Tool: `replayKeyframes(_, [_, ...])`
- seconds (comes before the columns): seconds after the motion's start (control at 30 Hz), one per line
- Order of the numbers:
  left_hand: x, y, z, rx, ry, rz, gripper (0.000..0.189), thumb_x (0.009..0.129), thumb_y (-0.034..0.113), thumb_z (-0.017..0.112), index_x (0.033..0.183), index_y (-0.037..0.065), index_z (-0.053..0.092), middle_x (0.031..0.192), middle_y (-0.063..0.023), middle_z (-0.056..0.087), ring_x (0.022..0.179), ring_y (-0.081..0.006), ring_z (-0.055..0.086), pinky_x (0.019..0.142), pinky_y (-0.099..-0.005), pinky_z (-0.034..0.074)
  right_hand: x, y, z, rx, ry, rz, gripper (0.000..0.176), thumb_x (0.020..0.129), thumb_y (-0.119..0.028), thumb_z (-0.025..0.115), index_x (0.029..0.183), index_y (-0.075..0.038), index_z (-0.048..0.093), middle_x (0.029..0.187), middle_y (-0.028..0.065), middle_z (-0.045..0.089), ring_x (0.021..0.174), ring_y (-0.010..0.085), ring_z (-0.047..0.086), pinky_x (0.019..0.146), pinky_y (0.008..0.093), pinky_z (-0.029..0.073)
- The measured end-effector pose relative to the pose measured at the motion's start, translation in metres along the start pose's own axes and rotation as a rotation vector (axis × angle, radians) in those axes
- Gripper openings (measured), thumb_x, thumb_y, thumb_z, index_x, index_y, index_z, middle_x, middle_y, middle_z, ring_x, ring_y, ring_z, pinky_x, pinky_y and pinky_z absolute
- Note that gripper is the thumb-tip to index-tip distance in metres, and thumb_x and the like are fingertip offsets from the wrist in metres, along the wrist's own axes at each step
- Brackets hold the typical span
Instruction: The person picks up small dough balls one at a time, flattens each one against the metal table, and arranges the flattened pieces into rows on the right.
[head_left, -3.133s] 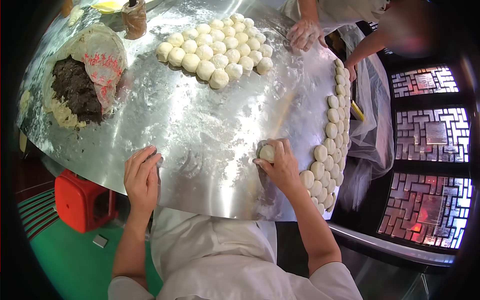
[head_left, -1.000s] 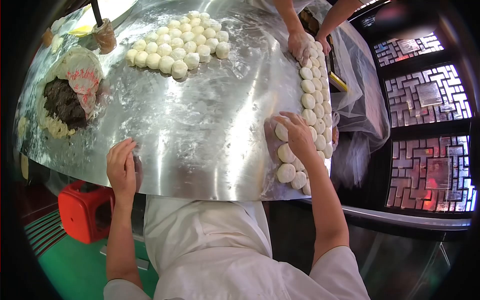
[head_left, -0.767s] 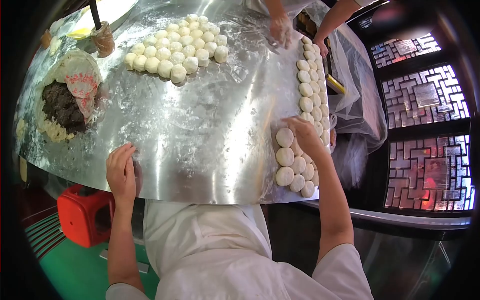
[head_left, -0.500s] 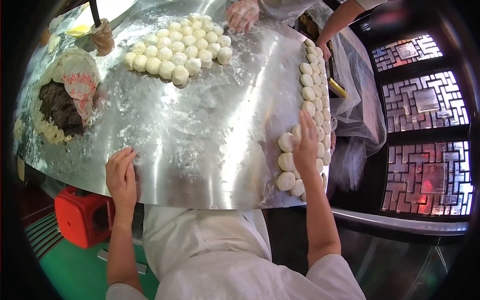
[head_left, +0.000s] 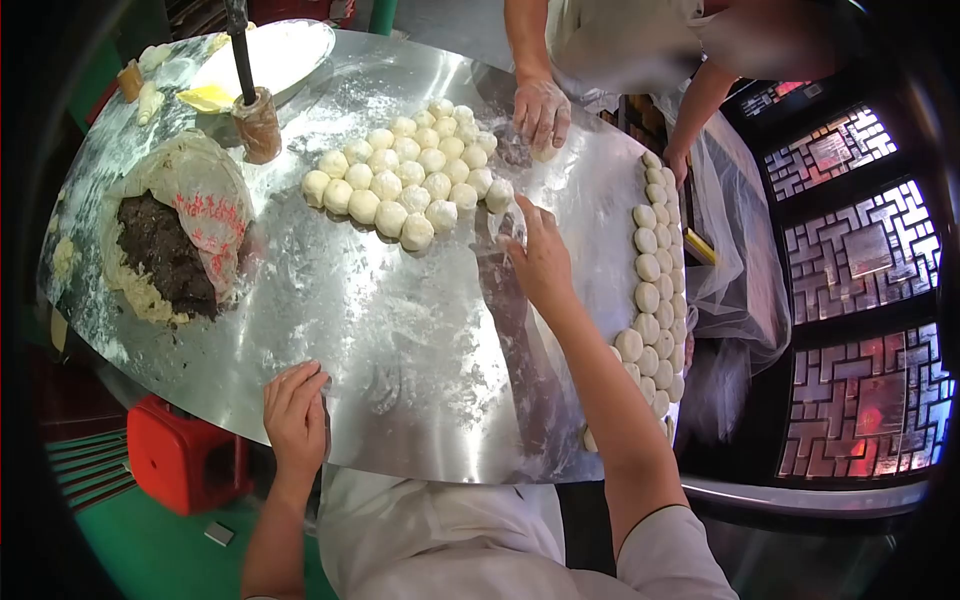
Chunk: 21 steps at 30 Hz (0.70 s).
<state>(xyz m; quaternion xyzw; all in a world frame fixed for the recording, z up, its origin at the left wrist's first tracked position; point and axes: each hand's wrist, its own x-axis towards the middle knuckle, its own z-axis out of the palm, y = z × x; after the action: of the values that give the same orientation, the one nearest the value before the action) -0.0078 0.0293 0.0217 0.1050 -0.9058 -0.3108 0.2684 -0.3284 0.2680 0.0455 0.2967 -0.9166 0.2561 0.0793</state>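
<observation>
The right hand (head_left: 540, 258) is stretched forward over the table (head_left: 400, 330), fingers spread and empty. Its tips are at the nearest ball (head_left: 500, 194) of the cluster of dough balls (head_left: 405, 178); contact cannot be confirmed. The left hand (head_left: 297, 412) lies flat and open on the near table edge, holding nothing.

Judged step: reaching for a ball. Lifting it calls for a light pinch, as neighbours press against it.

The balls are round, pale, floured and tightly packed mid-table. Flattened dough pieces (head_left: 648, 268) line the right edge. A co-worker's hand (head_left: 541, 110) works beyond.
</observation>
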Motion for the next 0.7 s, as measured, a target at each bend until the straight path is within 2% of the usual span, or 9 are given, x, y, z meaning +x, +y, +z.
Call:
replayKeyframes(0.1, [0.000, 0.000, 0.000, 0.000, 0.016, 0.007, 0.024, 0.087, -0.003, 0.060, 0.107, 0.001, 0.073, 0.118, -0.0139, 0.071, 0.112, -0.0348, 0.065, 0.098, -0.0455, 0.047, 0.048, 0.002, 0.027, -0.042, -0.022, 0.091, 0.069, 0.088, -0.017, 0.075, 0.149, -0.010, 0.044, 0.131, 0.0226, 0.059, 0.118, 0.0424, 0.059, 0.095, 0.0493, 0.052])
replayKeyframes(0.3, [0.000, 0.001, -0.001, -0.026, 0.014, -0.016, 0.022, 0.088, -0.003, 0.061, 0.106, 0.001, 0.073, 0.116, -0.0142, 0.071, 0.111, -0.0352, 0.066, 0.096, -0.0453, 0.047, 0.072, 0.054, 0.027, 0.005, -0.071, -0.081, 0.041, 0.087, -0.016, 0.075, 0.121, -0.005, 0.055, 0.115, 0.0239, 0.063, 0.107, 0.0442, 0.062, 0.089, 0.0507, 0.051])
replayKeyframes(0.37, [0.000, 0.002, 0.001, -0.030, 0.024, -0.017, 0.022, 0.088, -0.003, 0.061, 0.106, 0.001, 0.073, 0.116, -0.0143, 0.071, 0.111, -0.0353, 0.066, 0.095, -0.0452, 0.048, 0.066, 0.081, 0.012, -0.082, 0.107, 0.207, 0.047, 0.087, -0.019, 0.076, 0.123, -0.001, 0.053, 0.116, 0.0240, 0.062, 0.110, 0.0433, 0.062, 0.090, 0.0510, 0.052])
replayKeyframes(0.4, [0.000, 0.001, 0.001, -0.035, 0.028, -0.016, 0.022, 0.087, -0.003, 0.061, 0.106, 0.001, 0.073, 0.116, -0.0144, 0.071, 0.110, -0.0353, 0.066, 0.095, -0.0450, 0.048, 0.059, 0.087, 0.006, -0.085, 0.112, 0.208, 0.047, 0.087, -0.019, 0.076, 0.123, -0.001, 0.053, 0.116, 0.0240, 0.062, 0.110, 0.0433, 0.062, 0.090, 0.0510, 0.052])
replayKeyframes(0.47, [-0.001, 0.000, 0.000, -0.041, 0.028, 0.001, 0.022, 0.087, -0.003, 0.062, 0.106, 0.001, 0.073, 0.116, -0.0145, 0.071, 0.110, -0.0353, 0.066, 0.096, -0.0448, 0.048, 0.036, 0.093, -0.005, -0.190, -0.058, 0.322, 0.049, 0.089, -0.023, 0.075, 0.123, 0.002, 0.051, 0.117, 0.0264, 0.061, 0.109, 0.0459, 0.061, 0.091, 0.0524, 0.052])
replayKeyframes(0.53, [0.000, 0.001, 0.001, -0.028, 0.032, 0.002, 0.022, 0.086, -0.004, 0.062, 0.105, 0.001, 0.073, 0.116, -0.0146, 0.071, 0.110, -0.0356, 0.066, 0.096, -0.0451, 0.048, -0.004, 0.053, 0.009, -0.166, -0.180, 0.121, 0.047, 0.093, -0.029, 0.070, 0.123, 0.001, 0.050, 0.122, 0.0264, 0.057, 0.113, 0.0454, 0.058, 0.094, 0.0516, 0.052])
replayKeyframes(0.63, [-0.002, 0.000, 0.002, -0.025, 0.045, 0.020, 0.022, 0.086, -0.003, 0.062, 0.105, 0.000, 0.072, 0.114, -0.0148, 0.071, 0.110, -0.0359, 0.065, 0.096, -0.0452, 0.048, -0.074, -0.035, 0.008, -0.010, -0.464, -0.212, 0.036, 0.093, -0.016, 0.066, 0.126, -0.004, 0.054, 0.118, 0.0202, 0.056, 0.108, 0.0390, 0.060, 0.091, 0.0455, 0.055])
replayKeyframes(0.67, [-0.003, 0.000, 0.002, -0.028, 0.051, 0.033, 0.022, 0.086, -0.003, 0.062, 0.105, 0.000, 0.072, 0.114, -0.0148, 0.071, 0.110, -0.0359, 0.065, 0.096, -0.0452, 0.048, -0.093, -0.048, 0.000, 0.072, -0.387, -0.386, 0.041, 0.092, -0.020, 0.070, 0.126, -0.004, 0.054, 0.116, 0.0184, 0.056, 0.107, 0.0371, 0.061, 0.088, 0.0432, 0.056])
replayKeyframes(0.7, [-0.003, 0.000, 0.002, -0.025, 0.036, 0.018, 0.023, 0.086, -0.003, 0.061, 0.107, 0.000, 0.072, 0.115, -0.0150, 0.071, 0.111, -0.0360, 0.065, 0.097, -0.0459, 0.047, -0.108, -0.054, 0.000, 0.117, -0.372, -0.340, 0.046, 0.091, -0.023, 0.073, 0.127, -0.003, 0.053, 0.116, 0.0191, 0.057, 0.103, 0.0385, 0.062, 0.087, 0.0451, 0.056])
